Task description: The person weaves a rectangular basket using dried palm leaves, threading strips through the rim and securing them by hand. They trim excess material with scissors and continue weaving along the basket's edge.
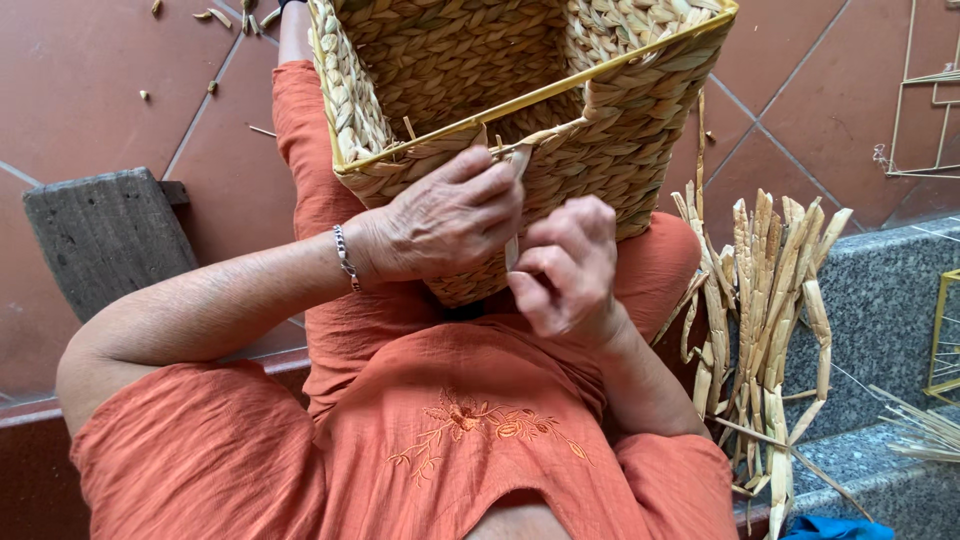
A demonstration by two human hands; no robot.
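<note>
A woven straw basket with a yellow metal rim rests on my lap, its open top facing me. My left hand presses on the near rim and holds a pale straw strip against the weave. Just below and to the right, my right hand is closed on the lower end of the same strip, pulling it down in front of the basket wall. A silver bracelet circles my left wrist. I wear orange clothes with embroidery on the front.
A bundle of dried straw strips leans on a grey stone step at my right. A grey wooden block lies on the red tiled floor at left. Yellow wire frames stand at the far right. Straw scraps litter the tiles.
</note>
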